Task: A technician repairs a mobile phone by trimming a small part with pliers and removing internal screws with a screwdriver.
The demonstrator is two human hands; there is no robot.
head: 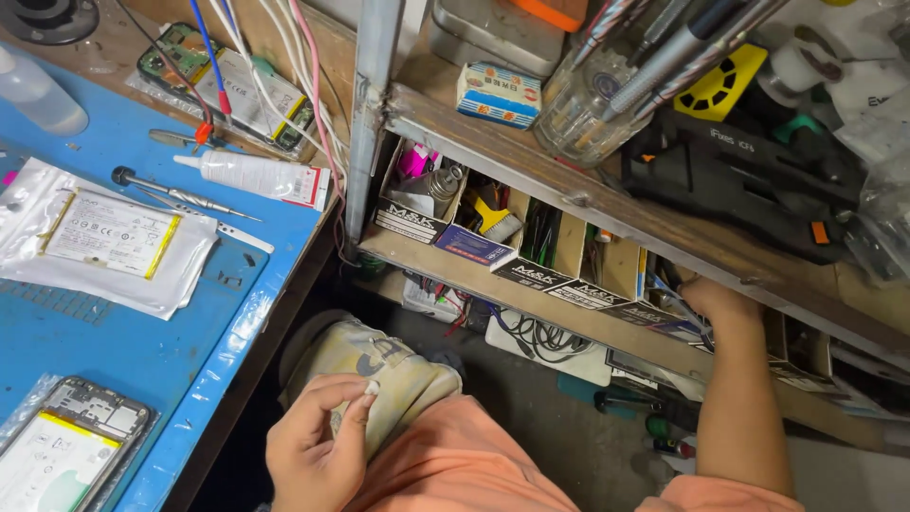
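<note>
My left hand (318, 444) hovers over my knee at the bottom centre, with a tiny white piece (372, 387) pinched between thumb and forefinger. My right hand (718, 300) reaches into a small cardboard box (664, 318) on the lower shelf at the right; its fingers are hidden inside, so I cannot tell what they touch. An opened phone (71, 450) lies on the blue mat (114, 332) at the bottom left. A flat phone battery in a clear bag (109, 235) rests further up the mat.
A screwdriver (175, 194), tweezers and a white glue tube (251, 175) lie on the mat. A second opened phone (232, 85) with wires sits behind. Shelf boxes (474, 232) hold brushes and tools. A glass jar of tools (588, 100) stands on the upper shelf.
</note>
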